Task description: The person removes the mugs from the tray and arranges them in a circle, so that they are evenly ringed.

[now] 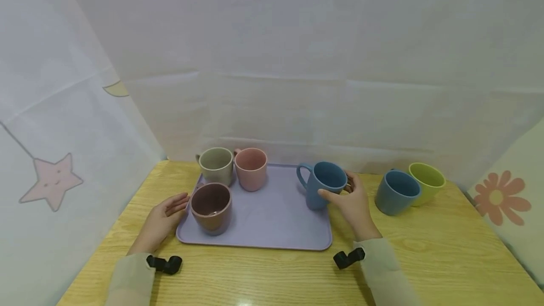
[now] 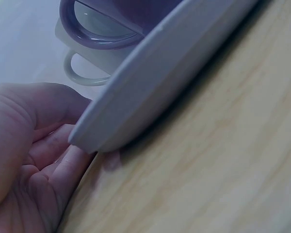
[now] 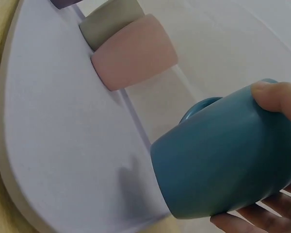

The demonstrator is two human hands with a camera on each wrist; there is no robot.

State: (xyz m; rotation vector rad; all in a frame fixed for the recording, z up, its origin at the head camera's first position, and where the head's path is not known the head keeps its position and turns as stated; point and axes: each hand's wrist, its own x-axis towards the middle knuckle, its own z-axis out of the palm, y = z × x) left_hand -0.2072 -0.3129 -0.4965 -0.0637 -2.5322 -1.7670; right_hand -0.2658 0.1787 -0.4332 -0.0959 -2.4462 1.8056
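My right hand (image 1: 350, 202) grips a blue mug (image 1: 326, 181) by its body over the tray's right side, thumb on the near side and fingers around the far side. The mug's handle points left, and in the right wrist view its base hangs close over the lilac tray (image 1: 272, 221). At the tray's left edge my left hand (image 1: 163, 218) rests with loosely extended fingers right at the rim; the rim hides some fingertips in the left wrist view. Nearest to it on the tray stands a brown mug (image 1: 212, 209). Behind are a grey-green mug (image 1: 216, 166) and a pink mug (image 1: 251, 169).
Right of the tray, a second blue mug (image 1: 395, 192) stands on the wooden table (image 1: 263, 275), partly in front of a yellow-green mug (image 1: 427, 183). White cloth (image 1: 289, 74) with printed figures hangs behind and at the sides.
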